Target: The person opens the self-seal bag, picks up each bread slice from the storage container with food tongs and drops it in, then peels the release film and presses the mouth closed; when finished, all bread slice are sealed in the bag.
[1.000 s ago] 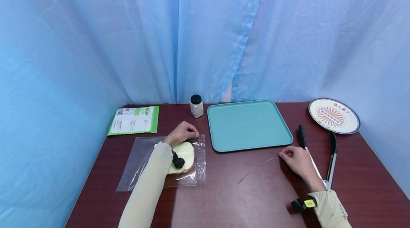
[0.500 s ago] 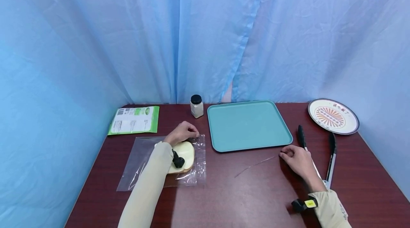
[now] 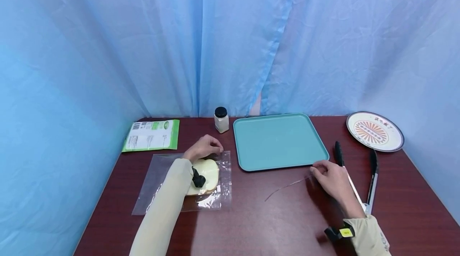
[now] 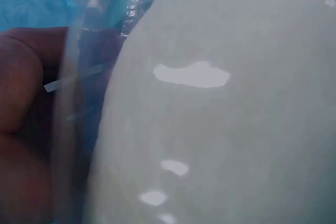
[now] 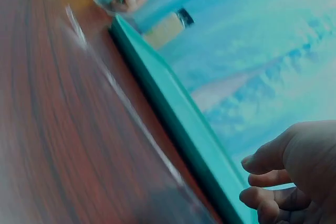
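A clear plastic bag [image 3: 152, 180] lies flat on the table with sliced bread [image 3: 212, 172] inside; glare crosses the bread in the left wrist view. My left hand [image 3: 204, 147] pinches the bag near its far right corner, and the forearm hides part of the bread. A thin clear plastic strip [image 3: 287, 185] lies on the table between the bag and my right hand [image 3: 328, 176]. In the right wrist view the right thumb and fingers [image 5: 262, 158] are loosely bent, and the strip [image 5: 128, 106] runs below them, apart from the fingertips.
Behind the strip sits a teal tray [image 3: 280, 142]. A black-capped jar [image 3: 221, 121] stands left of it, then a green-and-white packet [image 3: 152, 135]. Tongs [image 3: 371, 186] lie beside the right hand; a patterned plate [image 3: 375, 131] rests at the back right. Blue curtains [image 3: 230, 40] surround the table.
The strip's near end has shifted and the strip has bent a little. My right hand has moved slightly back and left, away from the strip. The left hand stays at the bag's corner.
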The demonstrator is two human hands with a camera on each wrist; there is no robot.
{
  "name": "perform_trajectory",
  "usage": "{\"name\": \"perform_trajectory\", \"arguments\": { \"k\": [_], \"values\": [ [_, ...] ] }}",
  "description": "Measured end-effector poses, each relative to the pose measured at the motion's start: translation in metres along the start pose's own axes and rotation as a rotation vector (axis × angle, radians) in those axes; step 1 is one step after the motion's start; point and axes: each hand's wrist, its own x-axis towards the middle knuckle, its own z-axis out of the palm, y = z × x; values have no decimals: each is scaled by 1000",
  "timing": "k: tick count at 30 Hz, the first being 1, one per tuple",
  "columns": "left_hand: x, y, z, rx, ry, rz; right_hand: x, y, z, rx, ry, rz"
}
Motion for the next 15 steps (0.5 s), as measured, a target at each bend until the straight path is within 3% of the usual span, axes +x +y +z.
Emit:
{"name": "perform_trajectory", "arguments": {
  "k": [6,15],
  "values": [
    [-7,1,-14,48,16,-24,-4,-42,19,28,57,-190],
    [-23,-11,-32,138,33,-21,-27,-117,64,60,-24,-549]
  ]
}}
